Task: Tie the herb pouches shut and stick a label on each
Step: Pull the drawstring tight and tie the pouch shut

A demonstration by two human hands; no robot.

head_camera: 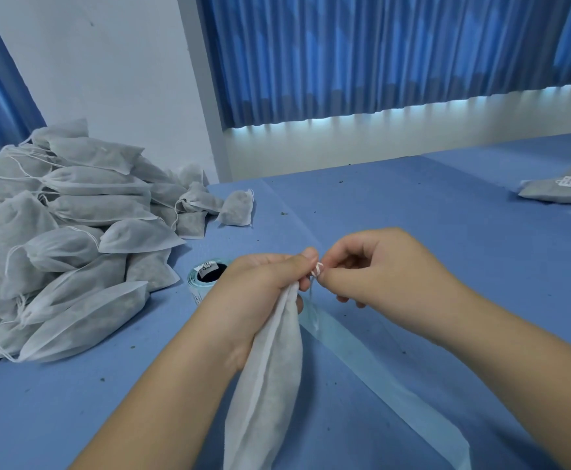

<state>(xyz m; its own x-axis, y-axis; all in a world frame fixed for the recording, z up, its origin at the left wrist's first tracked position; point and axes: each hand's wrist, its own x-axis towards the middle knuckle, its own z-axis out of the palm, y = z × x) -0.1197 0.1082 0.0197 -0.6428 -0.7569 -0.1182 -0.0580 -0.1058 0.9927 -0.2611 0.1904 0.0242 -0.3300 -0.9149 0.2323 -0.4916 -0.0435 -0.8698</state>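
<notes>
Pouch in hand: I have the white pouch [267, 385] hanging low in mid-view over the blue table [413, 232], with its neck gathered so the herbs sit down in the body.
Left hand: the left hand [257, 293] is clenched round that gathered neck, steadying it for the other hand.
Right hand: the right hand [372, 269] pinches a small white piece [318, 269] at the drawstring, tight against the left thumb. I judge it to be a label going on, but it is too small to be sure.
Label roll: the label roll [206, 274] sits just beyond the left hand. Its pale backing strip [379, 385] trails toward me beside the pouch, handy for the next peel.
Pile: a heap of pouches [63, 239] lies at the left, near the roll.
Done stack: the labelled pouches [555, 193] lie far right, well apart from the heap, so I judge the two lots are kept from mixing.
</notes>
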